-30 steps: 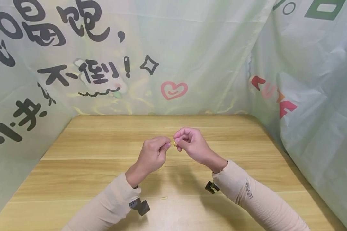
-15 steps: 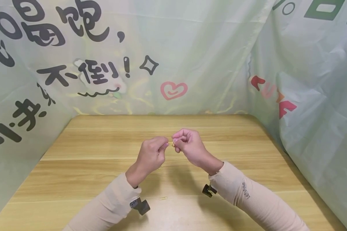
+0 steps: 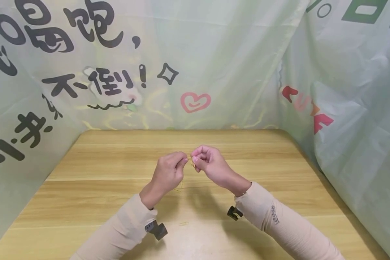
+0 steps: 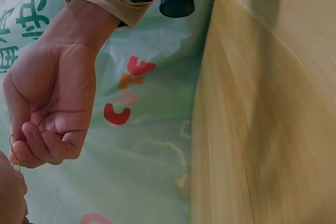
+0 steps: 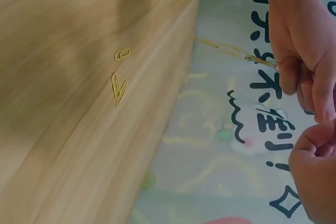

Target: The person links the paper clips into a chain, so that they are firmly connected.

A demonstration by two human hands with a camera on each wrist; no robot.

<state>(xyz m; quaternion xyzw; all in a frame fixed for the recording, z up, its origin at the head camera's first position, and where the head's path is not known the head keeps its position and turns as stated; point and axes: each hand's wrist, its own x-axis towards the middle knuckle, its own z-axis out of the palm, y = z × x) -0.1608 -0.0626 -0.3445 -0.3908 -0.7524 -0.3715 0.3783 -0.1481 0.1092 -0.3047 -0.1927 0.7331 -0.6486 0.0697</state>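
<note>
Above the middle of the table, my left hand [image 3: 169,171] and right hand [image 3: 209,160] nearly meet. Between them are yellow paper clips. My right hand pinches one paper clip [image 3: 193,164] with thumb and forefinger; it also shows as a thin loop [image 4: 14,153] in the left wrist view. From the fingers of my left hand [image 5: 299,40] hangs a chain of linked paper clips [image 5: 223,49]. Whether the clip at the fingertips is hooked onto the chain is too small to tell.
On the wooden table [image 3: 100,202] lies a single paper clip [image 3: 183,223]. Other loose clips [image 5: 119,90] lie close by in the right wrist view. Printed cloth [image 3: 234,65] closes off the back and sides. Each sleeve carries a black wrist camera [image 3: 156,230].
Both hands have shifted slightly left, and a thin yellow bit of clip shows more between the fingertips. More of the yellow clips below my left hand is visible.
</note>
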